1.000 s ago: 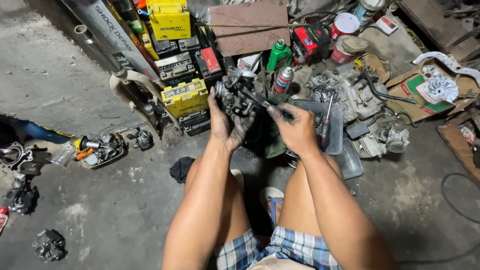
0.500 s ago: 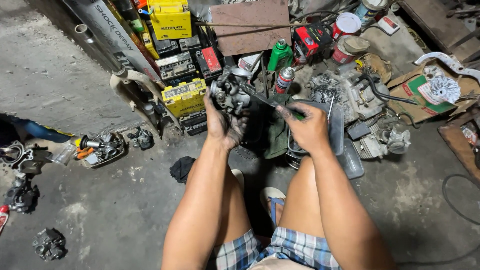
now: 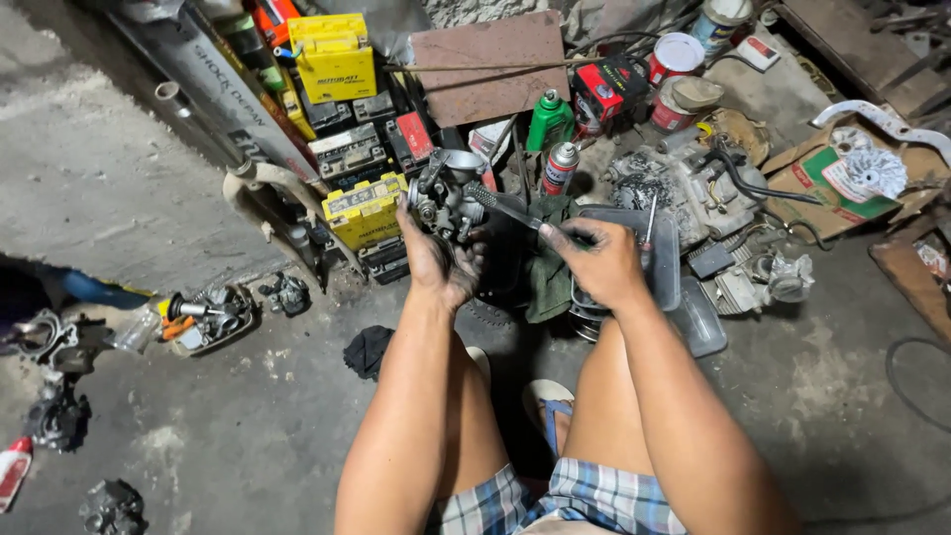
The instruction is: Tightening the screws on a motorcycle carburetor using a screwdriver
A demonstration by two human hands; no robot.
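The carburetor (image 3: 443, 198) sits up off the floor in my left hand (image 3: 441, 260), fingers curled under and around its grimy metal body so the open bowl end faces up and away from me. My right hand (image 3: 597, 260) is closed around the handle of a screwdriver (image 3: 507, 205), whose shaft runs up and to the left until the tip meets the side of the carburetor. Both hands are oily and dark.

Just past my right hand a clear plastic tray (image 3: 666, 260) lies on the floor with another screwdriver (image 3: 648, 220) standing in it, and a green rag (image 3: 548, 277) is bunched between the two hands. Beyond that lies a dirty engine block (image 3: 684, 188), with a green bottle (image 3: 549, 120) and a spray can (image 3: 560, 166) near it. To the left stand stacked yellow batteries (image 3: 365, 210), and scattered small parts (image 3: 203, 315) lie well apart on the concrete.

My judgement of the risks: the grip on the carburetor is greasy and one-handed, so a hard push could make the tip skid off and jab my left palm or fingers. A loosened small part could drop to the cluttered floor between my knees and be hard to find. Too much angle on the shaft could also chew up the fastener's head.
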